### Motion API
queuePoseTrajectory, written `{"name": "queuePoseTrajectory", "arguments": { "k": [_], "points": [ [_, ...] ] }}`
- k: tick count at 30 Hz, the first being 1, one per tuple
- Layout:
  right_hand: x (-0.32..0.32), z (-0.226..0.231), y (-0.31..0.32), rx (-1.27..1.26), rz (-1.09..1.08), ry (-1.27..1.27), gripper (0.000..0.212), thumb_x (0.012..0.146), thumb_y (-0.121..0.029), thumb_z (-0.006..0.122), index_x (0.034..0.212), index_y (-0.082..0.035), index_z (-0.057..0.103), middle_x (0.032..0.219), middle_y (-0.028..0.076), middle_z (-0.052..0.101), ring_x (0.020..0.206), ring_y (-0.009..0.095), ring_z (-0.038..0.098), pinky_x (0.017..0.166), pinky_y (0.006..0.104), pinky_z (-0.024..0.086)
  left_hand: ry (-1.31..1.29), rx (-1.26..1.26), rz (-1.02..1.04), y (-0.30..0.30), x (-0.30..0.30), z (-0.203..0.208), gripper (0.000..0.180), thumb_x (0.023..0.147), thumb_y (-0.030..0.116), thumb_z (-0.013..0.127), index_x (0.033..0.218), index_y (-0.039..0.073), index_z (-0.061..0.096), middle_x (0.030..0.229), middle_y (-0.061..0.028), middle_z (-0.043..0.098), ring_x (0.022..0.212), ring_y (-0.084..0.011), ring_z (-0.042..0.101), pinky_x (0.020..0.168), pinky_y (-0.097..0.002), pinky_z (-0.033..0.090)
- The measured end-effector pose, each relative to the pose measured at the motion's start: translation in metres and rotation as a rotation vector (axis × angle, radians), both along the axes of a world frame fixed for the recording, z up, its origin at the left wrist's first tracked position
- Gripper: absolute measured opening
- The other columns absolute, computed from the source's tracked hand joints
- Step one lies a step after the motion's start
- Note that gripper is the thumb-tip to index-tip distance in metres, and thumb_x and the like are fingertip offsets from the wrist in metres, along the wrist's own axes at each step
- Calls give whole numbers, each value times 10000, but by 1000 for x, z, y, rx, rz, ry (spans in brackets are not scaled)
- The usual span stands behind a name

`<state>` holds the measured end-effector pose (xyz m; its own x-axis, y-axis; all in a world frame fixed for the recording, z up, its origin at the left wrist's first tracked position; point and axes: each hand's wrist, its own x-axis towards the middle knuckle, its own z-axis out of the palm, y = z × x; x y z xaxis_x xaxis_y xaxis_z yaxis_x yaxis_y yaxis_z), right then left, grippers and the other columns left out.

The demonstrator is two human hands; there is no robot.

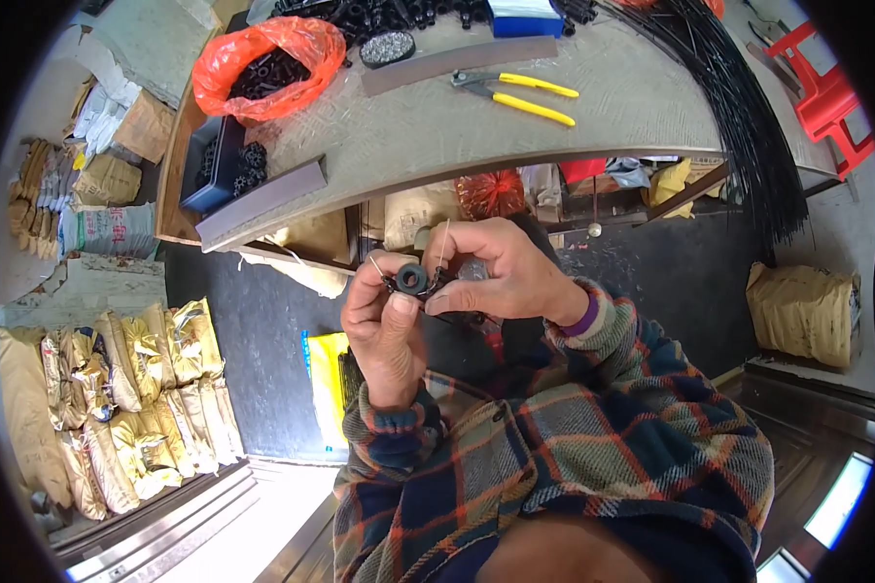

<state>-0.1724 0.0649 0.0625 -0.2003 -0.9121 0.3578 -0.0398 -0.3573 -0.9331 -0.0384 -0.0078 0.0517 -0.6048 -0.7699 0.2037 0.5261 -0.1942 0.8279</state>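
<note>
Between my two hands, in front of the table's near edge, is a small black ring-shaped part [422, 281] with dark bits on both sides. A thin pale wire or pin [444, 243] sticks up on its right, and a shorter one [376, 265] on its left. My left hand [387, 325] pinches the left side with thumb and forefinger. From the right, my right hand [501, 272] grips the other side, its thumb close to the ring. How the wires join the part is too small to tell.
On the table [418, 126] lie yellow-handled pliers [525, 94], a flat grey strip [457, 64] and a red plastic bag [209, 83] of black parts. A blue bin [214, 165] stands at left. Long black strips [739, 107] hang over the right edge. Sacks [136, 389] fill the lower left.
</note>
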Motion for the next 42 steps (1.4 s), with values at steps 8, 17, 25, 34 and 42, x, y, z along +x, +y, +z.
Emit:
{"name": "queuePoseTrajectory", "arguments": {
  "k": [8, 17, 25, 34, 42],
  "points": [
    [12, -1, -3, 5, -46, 157, 253, 703, -161, 730, 767, -25, 527, 700, 16, 511, 627, 97, 453, 565, 243, 368, 3, -27, 40, 6, 12, 1, 286, 804, 195, 652, 960, 6, 504, 865, -31, 534, 776, -103, 516, 735, -230, 437],
    [21, -8, -10, 6, 134, 37, 323, 677, -204, 759, 717, -28, 491, 630, 15, 460, 590, 96, 421, 526, 250, 350, -25, -41, -65, 0, 32, -8, 367, 770, 292, 685, 920, 12, 502, 863, -33, 487, 806, -130, 503, 760, -269, 422],
    [26, -7, -8, -30, 72, 167, 344, 630, -216, 789, 687, -15, 516, 631, 40, 508, 559, 130, 483, 510, 265, 379, -20, -85, -141, -7, 32, -8, 345, 744, 296, 694, 761, 42, 461, 743, -17, 399, 682, -122, 397, 651, -254, 356],
    [11, -8, -9, 70, 299, 124, 209, 718, -154, 714, 765, -4, 576, 691, 69, 603, 614, 154, 571, 563, 259, 431, 40, -126, -130, -5, 39, -19, 244, 759, 235, 643, 768, 23, 523, 705, -40, 454, 673, -145, 381, 636, -271, 312],
    [41, -29, 7, -160, -246, 260, 280, 729, -167, 694, 932, 0, 597, 801, 113, 625, 697, 238, 627, 603, 298, 483, 57, -135, -47, -2, 34, -31, 267, 771, 258, 652, 819, 25, 531, 777, -52, 478, 724, -156, 425, 700, -283, 368]
  ]
}}
